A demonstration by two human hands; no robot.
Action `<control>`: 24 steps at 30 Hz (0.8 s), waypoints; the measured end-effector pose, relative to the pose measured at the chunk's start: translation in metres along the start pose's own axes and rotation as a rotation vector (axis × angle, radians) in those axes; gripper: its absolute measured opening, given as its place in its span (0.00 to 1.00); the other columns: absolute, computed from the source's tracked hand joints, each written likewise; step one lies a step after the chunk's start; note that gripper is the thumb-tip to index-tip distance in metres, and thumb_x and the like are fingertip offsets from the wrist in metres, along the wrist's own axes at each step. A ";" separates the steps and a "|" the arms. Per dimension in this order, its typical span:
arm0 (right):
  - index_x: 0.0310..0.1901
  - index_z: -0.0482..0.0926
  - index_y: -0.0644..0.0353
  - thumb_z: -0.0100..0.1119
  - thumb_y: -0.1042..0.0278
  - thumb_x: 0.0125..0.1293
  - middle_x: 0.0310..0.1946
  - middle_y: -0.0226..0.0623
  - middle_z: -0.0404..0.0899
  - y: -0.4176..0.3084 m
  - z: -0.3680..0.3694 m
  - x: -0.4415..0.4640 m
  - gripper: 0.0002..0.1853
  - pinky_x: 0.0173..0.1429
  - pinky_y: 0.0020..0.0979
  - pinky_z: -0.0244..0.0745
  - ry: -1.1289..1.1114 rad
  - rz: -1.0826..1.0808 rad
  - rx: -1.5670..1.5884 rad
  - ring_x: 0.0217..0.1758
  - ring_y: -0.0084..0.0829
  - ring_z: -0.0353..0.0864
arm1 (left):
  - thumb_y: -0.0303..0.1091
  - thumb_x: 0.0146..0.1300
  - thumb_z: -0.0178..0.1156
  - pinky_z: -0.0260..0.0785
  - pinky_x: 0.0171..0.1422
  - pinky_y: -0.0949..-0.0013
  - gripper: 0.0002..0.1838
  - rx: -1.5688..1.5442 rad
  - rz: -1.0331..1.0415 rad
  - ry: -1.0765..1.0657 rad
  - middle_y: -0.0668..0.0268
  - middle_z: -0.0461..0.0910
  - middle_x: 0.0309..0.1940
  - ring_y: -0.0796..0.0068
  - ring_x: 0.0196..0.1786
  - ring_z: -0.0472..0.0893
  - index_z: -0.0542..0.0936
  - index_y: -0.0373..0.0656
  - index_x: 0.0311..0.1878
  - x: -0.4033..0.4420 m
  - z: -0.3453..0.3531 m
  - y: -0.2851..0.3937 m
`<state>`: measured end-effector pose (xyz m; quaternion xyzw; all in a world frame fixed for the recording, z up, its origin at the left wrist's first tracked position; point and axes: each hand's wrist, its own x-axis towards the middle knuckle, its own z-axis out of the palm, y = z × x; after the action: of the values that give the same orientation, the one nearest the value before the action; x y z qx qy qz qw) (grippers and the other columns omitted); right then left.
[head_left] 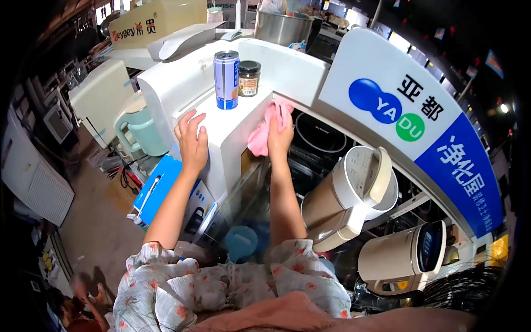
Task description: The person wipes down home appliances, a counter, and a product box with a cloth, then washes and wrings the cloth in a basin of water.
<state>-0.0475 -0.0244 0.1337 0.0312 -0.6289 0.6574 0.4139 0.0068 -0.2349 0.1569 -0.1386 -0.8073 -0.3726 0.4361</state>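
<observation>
Floral sleeves (157, 290) | left hand (192, 143), fingers spread, left of can (226, 83) | right hand (281, 137) gripping pink cloth (258, 138), right of can | risk: can (tall, narrow) toppling if nudged

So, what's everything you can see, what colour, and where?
Can: one, blue and silver, on the white counter
Jar: one, black-lidded, beside the can
Cloth: one, pink, at the counter's right side
Pot: one, silver, at the back
Lettered sign: one, cream, back left
YADU sign: one, white and blue, right
Jug: one, pale green, left of the counter
Box: one, blue and white, lower left
Handled appliances: two, beige, lower right
Clutter: uncountable, mixed colours, around edges
Sleeves: two, white with red patches, bottom
Left hand: one, bare, near the counter
Right hand: one, bare, on the cloth
</observation>
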 end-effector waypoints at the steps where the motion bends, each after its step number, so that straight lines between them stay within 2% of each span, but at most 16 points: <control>1: 0.59 0.69 0.66 0.56 0.69 0.63 0.55 0.52 0.73 0.011 0.010 0.001 0.23 0.63 0.34 0.65 -0.028 0.029 0.027 0.59 0.42 0.73 | 0.41 0.66 0.46 0.51 0.67 0.55 0.18 -0.003 -0.003 -0.007 0.54 0.66 0.59 0.52 0.62 0.61 0.76 0.44 0.53 0.000 -0.001 0.002; 3: 0.61 0.67 0.66 0.55 0.66 0.65 0.56 0.52 0.70 0.038 0.022 -0.011 0.24 0.66 0.38 0.61 -0.033 0.055 -0.021 0.62 0.46 0.68 | 0.40 0.66 0.46 0.51 0.67 0.55 0.18 0.015 0.008 -0.017 0.55 0.66 0.60 0.53 0.61 0.61 0.75 0.43 0.53 0.000 -0.003 0.001; 4: 0.61 0.66 0.66 0.55 0.66 0.65 0.57 0.53 0.68 0.034 0.026 -0.028 0.25 0.66 0.39 0.60 0.009 0.165 -0.006 0.62 0.47 0.67 | 0.40 0.66 0.46 0.51 0.67 0.55 0.18 0.018 0.018 -0.017 0.55 0.66 0.60 0.53 0.61 0.61 0.75 0.43 0.53 0.001 -0.003 0.001; 6: 0.61 0.66 0.65 0.53 0.69 0.64 0.56 0.54 0.64 0.012 0.028 -0.076 0.23 0.65 0.42 0.61 -0.057 0.191 0.050 0.61 0.47 0.65 | 0.41 0.67 0.46 0.51 0.66 0.56 0.18 0.022 0.036 -0.017 0.56 0.66 0.60 0.53 0.61 0.61 0.75 0.43 0.53 0.002 -0.004 0.001; 7: 0.60 0.66 0.63 0.52 0.72 0.63 0.54 0.50 0.64 -0.017 0.026 -0.106 0.23 0.64 0.43 0.60 -0.090 0.034 0.039 0.60 0.48 0.64 | 0.41 0.67 0.46 0.51 0.67 0.56 0.18 0.029 0.031 -0.010 0.55 0.66 0.60 0.53 0.61 0.61 0.75 0.43 0.54 0.003 -0.002 0.000; 9: 0.58 0.69 0.61 0.53 0.73 0.60 0.52 0.48 0.65 -0.059 0.028 -0.151 0.23 0.63 0.43 0.60 -0.141 0.064 -0.184 0.58 0.47 0.64 | 0.42 0.67 0.45 0.51 0.67 0.56 0.19 0.041 0.016 -0.013 0.55 0.66 0.60 0.53 0.61 0.61 0.75 0.43 0.54 0.000 -0.001 -0.001; 13: 0.59 0.69 0.63 0.55 0.71 0.61 0.52 0.49 0.67 -0.065 0.027 -0.122 0.23 0.61 0.42 0.62 -0.151 -0.284 -0.283 0.55 0.49 0.68 | 0.44 0.68 0.43 0.50 0.67 0.57 0.20 0.032 0.033 -0.021 0.54 0.66 0.60 0.53 0.62 0.61 0.75 0.42 0.54 0.000 -0.001 -0.002; 16: 0.60 0.68 0.64 0.54 0.68 0.63 0.53 0.51 0.67 -0.033 0.038 -0.079 0.23 0.63 0.42 0.61 -0.050 -0.322 -0.111 0.57 0.51 0.68 | 0.44 0.69 0.42 0.48 0.68 0.57 0.21 0.042 0.057 -0.015 0.53 0.66 0.60 0.54 0.62 0.62 0.75 0.42 0.54 0.000 -0.001 -0.005; 19: 0.61 0.67 0.62 0.52 0.68 0.63 0.54 0.51 0.66 0.018 0.036 -0.064 0.24 0.64 0.44 0.59 0.049 -0.013 -0.095 0.61 0.49 0.64 | 0.44 0.69 0.42 0.48 0.68 0.58 0.21 0.044 0.075 -0.001 0.53 0.67 0.60 0.55 0.63 0.63 0.76 0.42 0.53 0.000 0.001 -0.005; 22: 0.63 0.65 0.62 0.52 0.63 0.66 0.55 0.54 0.65 0.047 0.029 -0.095 0.26 0.66 0.42 0.57 0.061 0.332 -0.105 0.63 0.48 0.64 | 0.43 0.69 0.42 0.48 0.68 0.58 0.20 0.041 0.081 0.009 0.54 0.67 0.59 0.56 0.63 0.63 0.76 0.42 0.53 0.001 0.002 -0.006; 23: 0.65 0.63 0.62 0.52 0.62 0.66 0.55 0.56 0.65 0.067 0.032 -0.117 0.27 0.68 0.39 0.56 0.082 0.389 -0.084 0.63 0.47 0.64 | 0.43 0.69 0.42 0.48 0.68 0.58 0.20 0.040 0.078 0.012 0.54 0.67 0.59 0.56 0.62 0.63 0.76 0.42 0.53 0.001 0.002 -0.006; 24: 0.65 0.63 0.63 0.52 0.62 0.66 0.55 0.56 0.65 0.048 0.027 -0.134 0.27 0.68 0.38 0.57 0.013 0.352 -0.171 0.62 0.47 0.64 | 0.43 0.69 0.42 0.48 0.68 0.58 0.20 0.038 0.076 0.016 0.54 0.67 0.59 0.56 0.62 0.63 0.76 0.42 0.53 0.001 0.003 -0.006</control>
<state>-0.0006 -0.1089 0.0258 -0.1187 -0.6755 0.6640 0.2977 0.0016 -0.2370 0.1538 -0.1579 -0.8050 -0.3414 0.4588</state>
